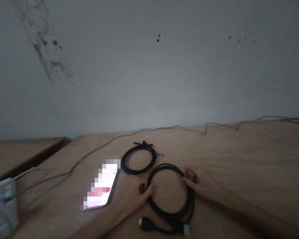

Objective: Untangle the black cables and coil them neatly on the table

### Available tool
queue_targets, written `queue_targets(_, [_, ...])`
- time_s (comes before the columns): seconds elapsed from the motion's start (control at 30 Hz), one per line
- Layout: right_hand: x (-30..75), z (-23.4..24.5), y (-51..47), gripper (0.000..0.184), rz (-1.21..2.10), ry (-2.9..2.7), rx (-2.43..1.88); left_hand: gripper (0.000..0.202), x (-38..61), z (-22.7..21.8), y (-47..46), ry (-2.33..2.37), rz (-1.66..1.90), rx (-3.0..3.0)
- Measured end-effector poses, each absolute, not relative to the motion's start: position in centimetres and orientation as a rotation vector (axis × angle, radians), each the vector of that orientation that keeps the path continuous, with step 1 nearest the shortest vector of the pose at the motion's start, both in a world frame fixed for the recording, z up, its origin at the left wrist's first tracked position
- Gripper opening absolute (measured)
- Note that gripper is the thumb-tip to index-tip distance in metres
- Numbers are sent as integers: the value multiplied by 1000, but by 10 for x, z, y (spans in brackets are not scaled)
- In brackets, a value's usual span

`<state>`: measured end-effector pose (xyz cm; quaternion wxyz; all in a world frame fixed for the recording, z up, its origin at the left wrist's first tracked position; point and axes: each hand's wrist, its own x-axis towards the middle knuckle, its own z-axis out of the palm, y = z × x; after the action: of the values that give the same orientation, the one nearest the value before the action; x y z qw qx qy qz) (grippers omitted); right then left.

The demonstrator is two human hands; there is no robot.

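Note:
A coiled black cable [169,214] lies at the near middle of the table, its plug ends toward me. One plug [147,224] has a light metal tip and points left. My left hand [137,191] grips the coil's left side between thumb and curled fingers. On the opposite side, my right hand [195,181] pinches the coil's upper right part. Just beyond, a second black cable coil [139,172] rests on the wood, with its connectors at the far side and thin tie ends sticking out.
A phone with a lit, blurred screen [102,186] lies left of my left hand. Along the wall [149,83] a thin grey cord [124,135] crosses the wooden table [251,159] to a white device [5,202] at the left edge. Another table surface [20,151] adjoins at left.

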<state>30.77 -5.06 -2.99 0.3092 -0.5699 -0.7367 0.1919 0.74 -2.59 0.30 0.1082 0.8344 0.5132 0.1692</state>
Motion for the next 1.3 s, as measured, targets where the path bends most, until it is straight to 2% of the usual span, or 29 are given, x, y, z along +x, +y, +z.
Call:
queue_targets(0.13, [308,-27,-50,11,616,-1923,-1427,46,6,11,-31,1438,582,2462])
queue_targets(0.23, [310,-25,-50,6,721,-1923,-1384,45,-1,19,-34,1052,647,2582])
queue_targets(0.33, [312,-27,-49,13,770,-1888,-1338,63,-7,20,-34,683,583,2692])
queue_targets(0.43, [313,-31,-46,15,790,-1850,-1292,73,-10,17,-33,625,573,2740])
queue_targets(0.67, [314,-40,-40,13,930,-1824,-1162,32,-8,22,-30,630,452,2684])
queue_targets(0.83, [312,-45,-41,18,915,-1819,-1158,24,-9,21,-26,481,558,2846])
queue_targets(1.03, [314,-34,-47,20,849,-1945,-1197,48,-9,19,-23,645,570,3030])
queue_targets(1.2, [315,-26,-49,20,878,-1962,-1202,98,-13,14,-19,790,432,3017])
queue_targets(1.3, [314,-27,-48,19,927,-1948,-1172,109,-12,16,-19,810,342,2999])
